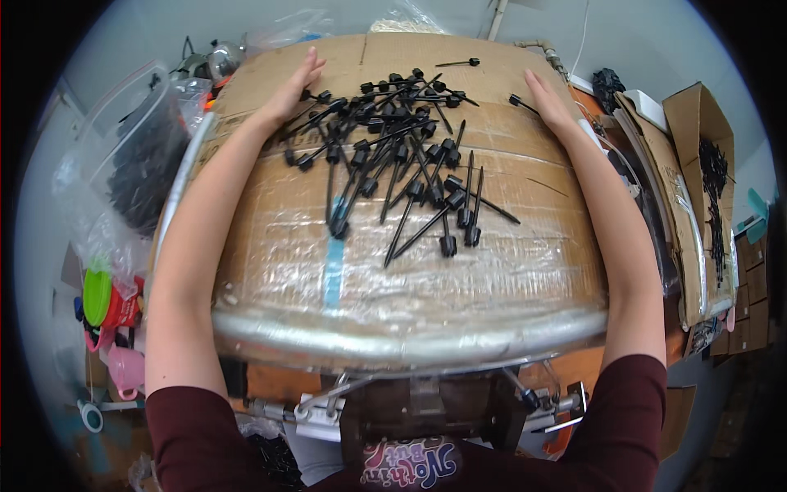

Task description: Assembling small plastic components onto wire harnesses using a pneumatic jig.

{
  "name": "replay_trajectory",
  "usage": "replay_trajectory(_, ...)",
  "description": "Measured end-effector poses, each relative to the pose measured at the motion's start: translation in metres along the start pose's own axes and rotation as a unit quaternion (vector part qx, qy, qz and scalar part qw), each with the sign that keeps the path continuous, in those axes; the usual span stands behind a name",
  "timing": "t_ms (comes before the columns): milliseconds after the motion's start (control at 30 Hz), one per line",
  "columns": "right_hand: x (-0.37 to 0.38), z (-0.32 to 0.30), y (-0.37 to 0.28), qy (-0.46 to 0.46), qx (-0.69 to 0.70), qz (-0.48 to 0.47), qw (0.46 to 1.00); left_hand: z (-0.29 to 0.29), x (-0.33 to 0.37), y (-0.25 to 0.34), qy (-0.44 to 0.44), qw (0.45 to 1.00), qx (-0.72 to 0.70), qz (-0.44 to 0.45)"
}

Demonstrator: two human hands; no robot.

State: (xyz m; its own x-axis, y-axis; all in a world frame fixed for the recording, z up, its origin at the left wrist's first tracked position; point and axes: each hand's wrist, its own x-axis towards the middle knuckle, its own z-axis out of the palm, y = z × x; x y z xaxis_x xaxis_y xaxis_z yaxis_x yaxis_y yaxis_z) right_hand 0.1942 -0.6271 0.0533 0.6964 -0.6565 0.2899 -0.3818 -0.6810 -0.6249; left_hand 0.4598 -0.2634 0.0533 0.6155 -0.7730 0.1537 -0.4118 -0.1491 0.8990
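A loose heap of black plastic spikes with thick knobbed heads (393,152) lies across a cardboard work surface (287,271) covered in clear tape. My left hand (298,90) is at the far left of the heap, fingers stretched out, beside the outermost spikes. On the far right, my right hand (552,102) is held edgewise with its fingers extended. A single black spike (523,104) lies against or just beside that hand; contact is hard to make out. Neither hand holds anything. Another lone spike (459,63) rests toward the back.
At left hangs a clear plastic bag (147,164) of dark parts, above a green scoop-like container (97,297) and a pink one (125,369). An open cardboard box (697,148) with black spikes stands at right. Metal machinery (426,410) sits under the near silvery edge.
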Motion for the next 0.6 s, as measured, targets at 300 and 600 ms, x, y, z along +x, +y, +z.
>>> replay_trajectory(300, 0.033, 0.088, -0.092, -0.289, 0.185, -0.135, 0.929, 0.022, 0.021, 0.013, -0.090, 0.994, -0.057, 0.018)
replay_trajectory(600, -0.080, 0.058, -0.145, -0.373, 0.335, -0.053, 0.863, 0.060, -0.052, 0.051, -0.177, 0.970, -0.164, 0.024)
